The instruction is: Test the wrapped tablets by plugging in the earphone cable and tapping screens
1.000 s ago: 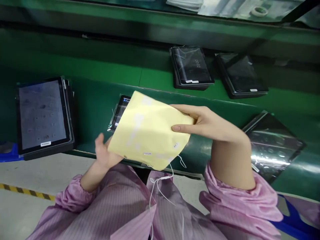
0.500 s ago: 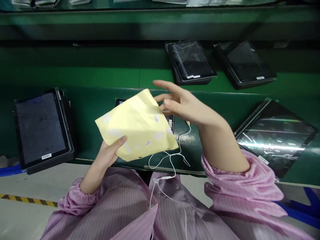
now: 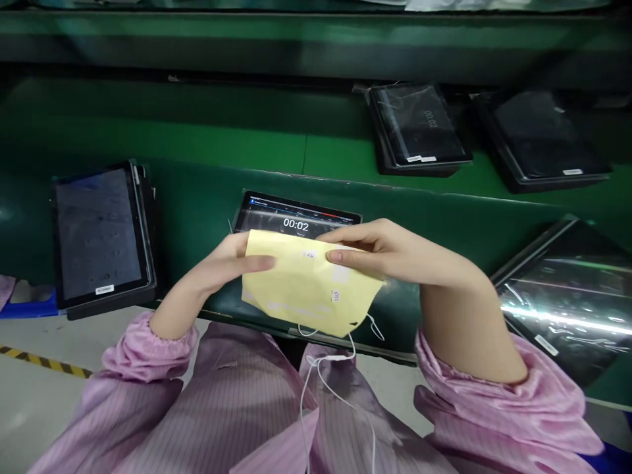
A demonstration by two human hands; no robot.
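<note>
— Where is the yellow sheet [image 3: 291, 283]?
— Near the middle, held between both hands, over the near part of the central tablet [image 3: 276, 212], whose screen reads 00:02. Whether they touch, I can't tell.
— And the fingers?
— The left hand [image 3: 220, 266] grasps the sheet's left edge, thumb on the front, other fingers mostly hidden behind. The right hand [image 3: 388, 247] pinches its far edge toward the right, thumb also in front.
— What lies around?
— On the left of the green bench [image 3: 192, 204], a grey-screened tablet [image 3: 101, 227]. Far right, a clock-faced tablet [image 3: 417, 125] beside a dark tablet [image 3: 546, 135]. Nearer, at right, a glossy film-covered tablet [image 3: 573, 276].
— Anything closer?
— A white cord [image 3: 340, 358], emerging below the sheet, hangs over the striped pink garment [image 3: 237, 388].
</note>
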